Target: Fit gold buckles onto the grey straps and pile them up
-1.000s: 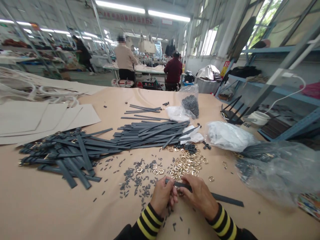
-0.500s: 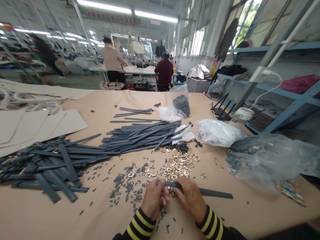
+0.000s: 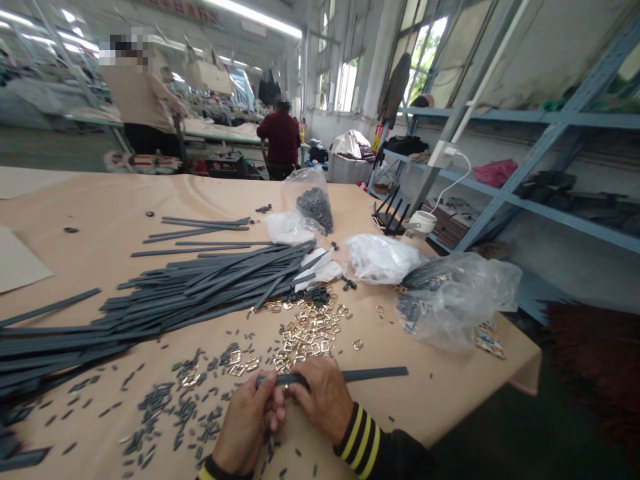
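Basically crosswise, grey strap (image 3: 377, 373) pts right past R hand (image 3: 324, 395).

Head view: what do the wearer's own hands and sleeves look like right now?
The left hand and right hand are bare, with no gloves. The right cuff is black with bright yellow stripes running around the wrist, below a plain, dark right sleeve. The left cuff shows black and yellow too, mostly cut off by the bottom edge.
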The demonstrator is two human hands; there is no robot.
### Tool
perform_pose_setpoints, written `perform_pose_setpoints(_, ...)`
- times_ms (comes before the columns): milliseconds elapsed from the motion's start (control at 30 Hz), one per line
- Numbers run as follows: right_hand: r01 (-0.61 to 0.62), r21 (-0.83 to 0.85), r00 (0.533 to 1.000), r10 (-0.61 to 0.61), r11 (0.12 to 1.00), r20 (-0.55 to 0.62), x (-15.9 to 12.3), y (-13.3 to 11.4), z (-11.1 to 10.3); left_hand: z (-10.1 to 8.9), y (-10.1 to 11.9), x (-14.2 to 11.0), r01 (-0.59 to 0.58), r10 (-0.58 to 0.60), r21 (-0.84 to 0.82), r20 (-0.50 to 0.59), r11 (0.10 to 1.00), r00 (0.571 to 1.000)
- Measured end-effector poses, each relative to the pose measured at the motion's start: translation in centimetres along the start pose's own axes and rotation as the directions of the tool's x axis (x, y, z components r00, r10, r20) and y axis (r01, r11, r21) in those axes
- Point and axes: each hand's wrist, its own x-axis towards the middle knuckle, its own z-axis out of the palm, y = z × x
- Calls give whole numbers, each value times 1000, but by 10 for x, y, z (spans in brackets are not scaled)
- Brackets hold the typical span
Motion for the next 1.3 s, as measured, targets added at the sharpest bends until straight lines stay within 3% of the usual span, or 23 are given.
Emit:
perform_pose_setpoints(300, -26, 16, 999, 26, 1000, 41, 3, -5, -10, 2, -2, -2, -65, 62, 76, 40, 995, 997)
perform_pose_setpoints(533, -8, 45, 998, 5, 999, 63, -5, -1, -11, 3, -18, -2, -214, 225, 283, -8, 935, 974)
perform_pose_setpoints(1100, -67, 135, 997, 60, 989, 55, 2, -2, -11, 4, -12, -5, -215, 223, 260, -1, 941, 975)
perform_pose_setpoints(1200, -144, 259, 981, 103, 955, 165, 6, 0, -14, 3, -11, -4, -236, 238, 252, 26, 939, 971)
perform_pose_setpoints(1300, -235, 599, 930, -3, 765, 369, 10, 2, -18, 2, -10, -4, -176, 167, 133, 80, 975, 983)
